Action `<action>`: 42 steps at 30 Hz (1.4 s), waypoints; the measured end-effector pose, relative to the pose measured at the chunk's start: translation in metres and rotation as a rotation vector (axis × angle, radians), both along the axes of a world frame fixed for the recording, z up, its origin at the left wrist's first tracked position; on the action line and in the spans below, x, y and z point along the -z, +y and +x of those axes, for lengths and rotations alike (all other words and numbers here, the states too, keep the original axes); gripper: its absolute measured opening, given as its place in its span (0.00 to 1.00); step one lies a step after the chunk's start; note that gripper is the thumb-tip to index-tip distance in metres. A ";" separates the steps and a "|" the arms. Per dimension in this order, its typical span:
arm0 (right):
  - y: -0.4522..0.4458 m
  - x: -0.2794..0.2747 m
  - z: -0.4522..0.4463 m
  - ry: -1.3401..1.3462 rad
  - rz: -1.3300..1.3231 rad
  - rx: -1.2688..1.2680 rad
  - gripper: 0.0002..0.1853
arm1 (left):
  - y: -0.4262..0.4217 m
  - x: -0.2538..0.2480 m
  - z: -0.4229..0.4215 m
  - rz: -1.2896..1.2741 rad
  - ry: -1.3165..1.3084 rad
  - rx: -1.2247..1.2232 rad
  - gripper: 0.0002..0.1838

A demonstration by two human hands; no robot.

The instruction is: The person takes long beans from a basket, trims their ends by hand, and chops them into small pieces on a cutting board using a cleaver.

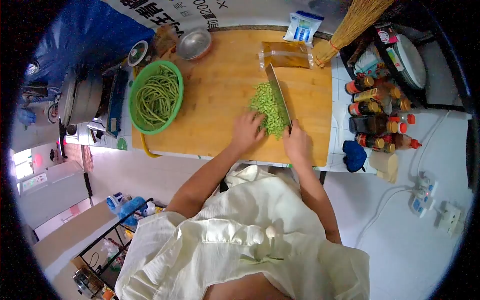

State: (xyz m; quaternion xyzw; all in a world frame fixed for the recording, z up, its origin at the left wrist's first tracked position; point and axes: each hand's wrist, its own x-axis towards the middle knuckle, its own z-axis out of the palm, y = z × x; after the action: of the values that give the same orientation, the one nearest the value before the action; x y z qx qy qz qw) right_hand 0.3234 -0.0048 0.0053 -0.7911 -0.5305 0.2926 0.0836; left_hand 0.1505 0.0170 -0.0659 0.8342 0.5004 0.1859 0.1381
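Note:
On the wooden cutting board (215, 85) lies a heap of chopped green beans (269, 107). My right hand (298, 142) is closed around the handle of a large knife (278, 92), whose blade stands along the right side of the heap, pointing away from me. My left hand (247, 131) rests at the heap's lower left edge, its fingers spread somewhat and touching the pieces, nothing gripped. A green basket (133, 102) at the board's left holds long whole green beans (157, 97).
A metal bowl (194, 44) sits at the board's back left. Behind the heap are a brown packet (286, 54), a white bag (303, 27) and a straw broom (350, 27). Several sauce bottles (367, 108) and a blue cloth item (354, 156) are on the right.

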 end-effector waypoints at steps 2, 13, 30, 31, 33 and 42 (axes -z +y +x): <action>0.002 -0.002 0.008 0.030 0.015 0.030 0.14 | -0.002 0.001 0.012 0.034 -0.010 0.190 0.22; -0.048 0.028 0.077 0.280 0.233 0.249 0.12 | 0.038 0.029 0.066 0.234 0.090 0.623 0.10; -0.038 0.040 0.060 0.102 -0.022 0.204 0.12 | 0.033 0.005 -0.013 -0.024 -0.053 0.068 0.37; -0.037 0.044 0.056 0.063 0.022 0.157 0.13 | 0.023 0.004 -0.020 -0.037 0.001 0.065 0.43; -0.034 0.046 0.047 0.022 0.065 0.104 0.13 | 0.015 0.008 -0.033 -0.051 0.052 0.055 0.49; 0.000 0.019 -0.002 0.128 0.024 0.068 0.19 | 0.063 0.001 -0.009 -0.098 0.302 0.056 0.45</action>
State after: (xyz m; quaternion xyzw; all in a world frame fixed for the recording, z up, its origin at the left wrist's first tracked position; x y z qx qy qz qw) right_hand 0.3210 -0.0043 -0.0142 -0.7873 -0.5006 0.3331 0.1366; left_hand 0.1420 0.0796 -0.0664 0.8586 0.5005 0.0300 0.1069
